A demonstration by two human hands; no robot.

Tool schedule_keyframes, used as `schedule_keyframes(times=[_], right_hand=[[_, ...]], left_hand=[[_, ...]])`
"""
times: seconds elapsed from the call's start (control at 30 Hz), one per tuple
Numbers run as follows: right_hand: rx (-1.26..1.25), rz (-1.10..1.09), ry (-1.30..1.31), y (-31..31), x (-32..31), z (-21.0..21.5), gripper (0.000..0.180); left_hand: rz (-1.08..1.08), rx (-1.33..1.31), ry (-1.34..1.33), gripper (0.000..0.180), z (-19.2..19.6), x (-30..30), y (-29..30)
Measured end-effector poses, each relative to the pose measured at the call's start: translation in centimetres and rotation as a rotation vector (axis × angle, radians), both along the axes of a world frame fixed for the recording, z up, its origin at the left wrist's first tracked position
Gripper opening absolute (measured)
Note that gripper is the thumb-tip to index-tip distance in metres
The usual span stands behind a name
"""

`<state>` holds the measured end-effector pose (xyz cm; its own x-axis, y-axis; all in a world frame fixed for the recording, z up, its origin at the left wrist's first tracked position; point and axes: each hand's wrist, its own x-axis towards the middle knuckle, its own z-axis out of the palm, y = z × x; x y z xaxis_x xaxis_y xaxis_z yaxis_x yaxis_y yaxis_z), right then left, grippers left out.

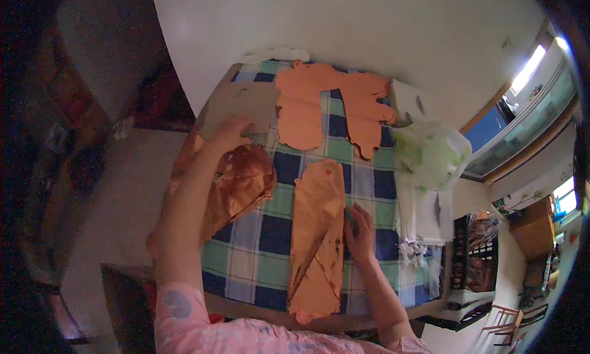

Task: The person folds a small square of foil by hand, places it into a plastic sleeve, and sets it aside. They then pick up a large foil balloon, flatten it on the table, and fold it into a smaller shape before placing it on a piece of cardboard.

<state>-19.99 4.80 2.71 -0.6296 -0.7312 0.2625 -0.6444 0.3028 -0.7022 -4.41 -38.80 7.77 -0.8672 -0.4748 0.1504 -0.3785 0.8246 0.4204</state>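
Note:
A flat, shiny orange foil piece (316, 212), with folded flaps near its lower end, lies lengthwise on the plaid tablecloth in front of me. Beside its right edge rests my right hand (360, 232), open, fingers stretched and close to the foil. My left hand (236, 134) reaches to the far left, over the top of a crumpled copper-coloured foil heap (243, 179). Its fingers look apart, with nothing visible between them. My left forearm hides part of that heap. Farther back, two flat orange shaped pieces (301, 108) lie side by side, touching at the top.
The plaid cloth (276, 234) covers the table, which stands against a white wall. A greyish-brown flat sheet (236, 108) lies at the far left. White and green plastic bags (433, 154) crowd the right edge. A black crate (476, 255) stands beyond the table at the right.

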Motion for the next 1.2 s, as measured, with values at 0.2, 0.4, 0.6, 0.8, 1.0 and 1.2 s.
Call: schedule_keyframes(times=[0.2, 0.4, 0.6, 0.8, 1.0, 1.2], right_hand=[[0.01, -0.06, 0.083, 0.3, -0.6, -0.6, 0.037], [-0.031, -0.038, 0.038, 0.3, -0.8, -1.3, 0.039], [-0.015, 0.023, 0.098, 0.0, -0.2, -0.3, 0.042], [-0.53, 0.011, -0.833, -0.7, 0.3, 0.2, 0.032], [-0.231, -0.039, 0.033, 0.4, -0.6, -0.7, 0.036], [-0.421, 0.035, -0.905, 2.7, 0.7, 1.3, 0.052]], left_hand=[[-0.046, 0.022, -0.006, 0.045, 2.1, -1.6, 1.0], [0.015, 0.037, 0.086, 0.026, 3.0, -1.1, 1.1], [0.303, -0.322, 0.261, 0.021, 6.7, -0.2, 5.8], [-0.176, -0.639, 0.502, 0.026, 7.0, -0.8, 14.1], [-0.703, -0.818, 0.264, 0.032, -4.5, 1.7, 28.0], [-0.466, -0.346, 0.451, 0.035, -3.6, 5.8, 36.2]])
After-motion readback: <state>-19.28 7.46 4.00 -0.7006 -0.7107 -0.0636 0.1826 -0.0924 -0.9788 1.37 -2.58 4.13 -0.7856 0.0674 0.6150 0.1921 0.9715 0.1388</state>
